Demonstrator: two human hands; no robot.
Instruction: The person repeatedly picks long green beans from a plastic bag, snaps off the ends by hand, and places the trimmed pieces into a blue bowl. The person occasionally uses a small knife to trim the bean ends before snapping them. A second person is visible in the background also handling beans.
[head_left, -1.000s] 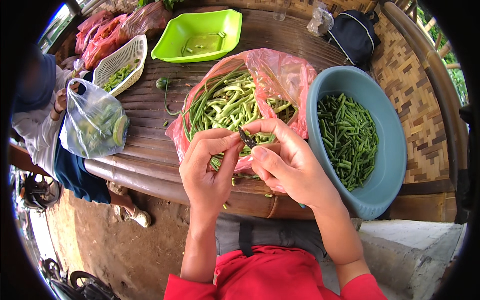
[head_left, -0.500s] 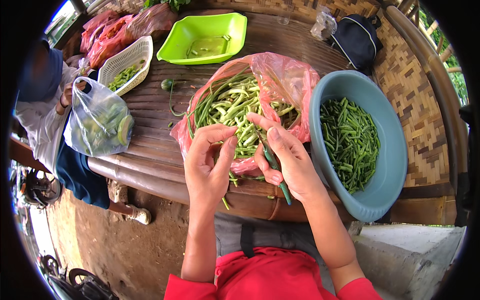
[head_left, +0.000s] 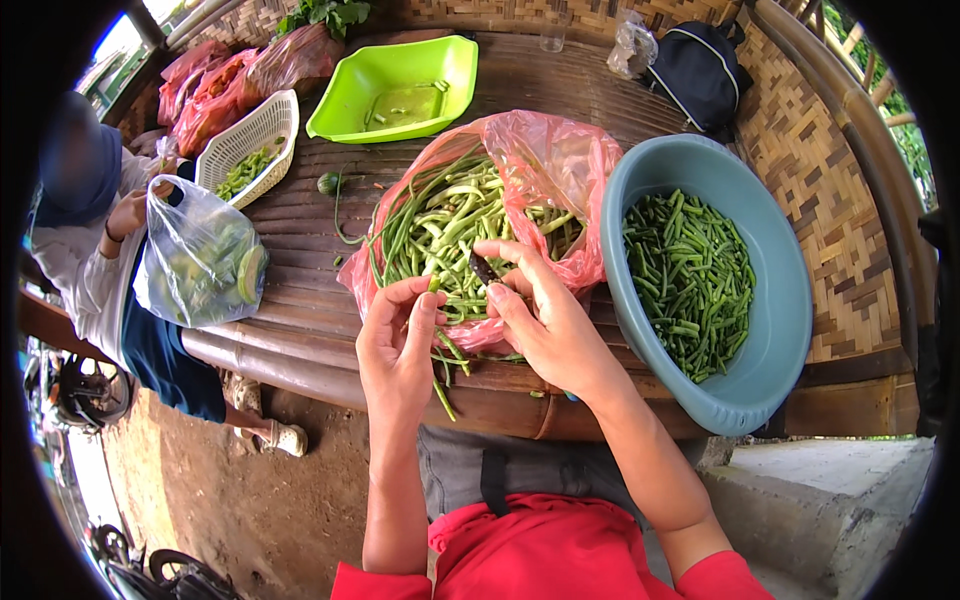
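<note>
My left hand [head_left: 398,330] pinches a green bean [head_left: 433,284] between thumb and fingers, above the near side of a pink plastic bag [head_left: 560,150]. Long whole beans [head_left: 460,205] fill that bag. Close by on the right, my right hand [head_left: 535,325] is closed on a small knife [head_left: 483,268]. Its dark blade points up and to the left, while the palm hides most of the handle. Cut bean pieces [head_left: 690,280] lie in a large blue-grey basin [head_left: 785,330] to the right of the bag.
Behind the bag stands a lime-green tub [head_left: 395,125], with a white basket [head_left: 285,150] to its left. A black bag [head_left: 697,75] lies at the back right. At the left, another person [head_left: 90,230] holds a clear bag of vegetables [head_left: 200,260]. The bamboo table [head_left: 290,335] has a rounded front edge.
My right hand has turned, so the knife's green handle no longer shows and its blade tilts left. My left hand has shifted slightly down and left, with a bean tip now showing in its pinch.
</note>
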